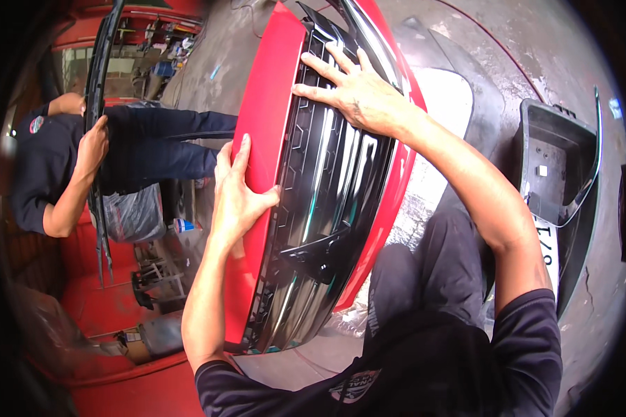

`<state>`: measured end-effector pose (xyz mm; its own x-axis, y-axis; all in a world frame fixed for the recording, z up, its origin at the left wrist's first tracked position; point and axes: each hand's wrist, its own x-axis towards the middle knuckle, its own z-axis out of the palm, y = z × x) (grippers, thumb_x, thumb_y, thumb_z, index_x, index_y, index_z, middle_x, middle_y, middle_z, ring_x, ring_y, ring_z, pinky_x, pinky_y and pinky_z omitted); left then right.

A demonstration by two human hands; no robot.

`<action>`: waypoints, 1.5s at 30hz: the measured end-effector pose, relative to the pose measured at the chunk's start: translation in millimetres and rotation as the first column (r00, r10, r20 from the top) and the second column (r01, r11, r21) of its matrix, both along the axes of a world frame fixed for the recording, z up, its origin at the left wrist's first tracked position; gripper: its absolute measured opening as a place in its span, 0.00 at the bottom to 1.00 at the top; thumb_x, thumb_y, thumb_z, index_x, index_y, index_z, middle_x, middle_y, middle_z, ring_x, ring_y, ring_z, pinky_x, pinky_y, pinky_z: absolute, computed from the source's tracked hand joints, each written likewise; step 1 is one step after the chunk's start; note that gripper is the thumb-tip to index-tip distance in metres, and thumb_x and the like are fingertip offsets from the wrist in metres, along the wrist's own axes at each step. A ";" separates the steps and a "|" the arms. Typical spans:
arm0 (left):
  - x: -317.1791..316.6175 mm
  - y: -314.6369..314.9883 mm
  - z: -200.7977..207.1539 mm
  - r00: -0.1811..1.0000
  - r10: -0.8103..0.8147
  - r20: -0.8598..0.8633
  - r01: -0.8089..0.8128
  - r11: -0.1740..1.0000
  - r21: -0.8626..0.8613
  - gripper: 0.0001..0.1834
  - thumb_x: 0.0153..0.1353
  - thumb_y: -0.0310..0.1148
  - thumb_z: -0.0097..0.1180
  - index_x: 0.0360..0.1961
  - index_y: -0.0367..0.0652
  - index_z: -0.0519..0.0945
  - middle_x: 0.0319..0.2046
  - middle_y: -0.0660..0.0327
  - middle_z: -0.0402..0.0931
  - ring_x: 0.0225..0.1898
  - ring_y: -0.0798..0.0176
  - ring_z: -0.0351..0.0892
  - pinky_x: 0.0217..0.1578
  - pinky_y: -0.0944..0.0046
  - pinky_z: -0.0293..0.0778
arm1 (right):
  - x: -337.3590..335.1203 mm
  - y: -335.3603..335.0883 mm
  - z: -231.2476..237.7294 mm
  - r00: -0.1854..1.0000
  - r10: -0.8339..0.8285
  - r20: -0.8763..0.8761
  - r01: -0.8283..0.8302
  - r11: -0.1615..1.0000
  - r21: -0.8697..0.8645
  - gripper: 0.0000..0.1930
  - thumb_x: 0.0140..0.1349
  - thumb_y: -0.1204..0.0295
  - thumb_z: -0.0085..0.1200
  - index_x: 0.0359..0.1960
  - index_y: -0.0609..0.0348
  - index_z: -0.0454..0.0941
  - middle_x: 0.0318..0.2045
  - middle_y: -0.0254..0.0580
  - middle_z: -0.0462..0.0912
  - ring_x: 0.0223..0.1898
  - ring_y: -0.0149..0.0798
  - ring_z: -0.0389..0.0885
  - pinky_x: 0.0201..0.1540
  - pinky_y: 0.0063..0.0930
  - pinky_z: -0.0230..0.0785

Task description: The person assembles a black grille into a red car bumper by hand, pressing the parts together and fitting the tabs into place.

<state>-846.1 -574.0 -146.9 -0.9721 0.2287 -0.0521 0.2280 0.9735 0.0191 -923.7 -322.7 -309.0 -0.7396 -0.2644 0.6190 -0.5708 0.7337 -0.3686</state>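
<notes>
Across the middle of the head view, a red panel (265,132) with a black grille (337,163) runs from near to far, just left of the wearer's knees. The left hand (238,191) is spread against the panel's left side, thumb reaching toward the seam; whether any fingers curl under the edge, I cannot tell. The right hand (358,94) lies splayed over the grille's far end, fingertips near that same seam, pinching nothing visible. With both palms toward the far half, uneven pressure could twist the piece or strain the thin slats, and the near end might swing because neither hand steadies it. A sliding fingertip or grit could mark the glossy paint. The black bracket (316,250), jutting from the near half, could snag clothing. Farther left, a co-worker grips a long black strip (96,139), which might knock the panel if swung rightward.
</notes>
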 end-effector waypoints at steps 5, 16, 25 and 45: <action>-2.5 0.2 -1.8 1.000 0.006 -0.011 -0.006 1.000 -0.004 0.57 0.43 0.34 0.75 0.78 0.43 0.63 0.74 0.41 0.57 0.74 0.41 0.64 0.73 0.50 0.64 | -2.5 -1.1 -1.4 1.000 0.007 0.006 -0.007 0.999 0.046 0.42 0.62 0.84 0.53 0.75 0.24 0.67 0.81 0.41 0.54 0.80 0.62 0.51 0.74 0.76 0.52; -10.6 -11.2 -7.9 0.998 -0.054 -0.041 0.054 0.998 -0.017 0.57 0.44 0.36 0.76 0.78 0.47 0.64 0.75 0.37 0.56 0.75 0.36 0.62 0.74 0.48 0.61 | -13.4 -15.6 -15.2 0.994 -0.039 -0.104 0.039 0.999 -0.007 0.44 0.57 0.88 0.49 0.72 0.22 0.71 0.80 0.41 0.57 0.78 0.65 0.55 0.72 0.81 0.52; 92.6 -16.5 -13.8 0.900 -0.279 -0.335 0.306 0.952 0.028 0.33 0.57 0.34 0.70 0.65 0.40 0.78 0.63 0.42 0.72 0.63 0.38 0.73 0.63 0.45 0.71 | 20.6 -3.8 38.7 0.987 0.009 -0.162 0.017 0.987 0.158 0.36 0.56 0.77 0.54 0.72 0.45 0.72 0.70 0.59 0.69 0.75 0.62 0.62 0.73 0.61 0.59; 271.4 -98.8 -134.7 0.778 0.434 -0.455 -0.272 0.885 0.379 0.13 0.61 0.31 0.65 0.48 0.46 0.87 0.37 0.57 0.84 0.39 0.53 0.85 0.49 0.47 0.70 | -7.4 29.0 -64.3 0.999 0.051 -0.007 -0.051 0.996 -0.073 0.34 0.73 0.61 0.55 0.78 0.48 0.62 0.69 0.69 0.68 0.69 0.69 0.69 0.72 0.50 0.62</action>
<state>-574.7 -672.8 -281.6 -0.8479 -0.2101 0.4867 -0.0763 0.9569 0.2802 -931.1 -293.6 -373.3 -0.7232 -0.2555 0.6416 -0.6088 0.6745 -0.4176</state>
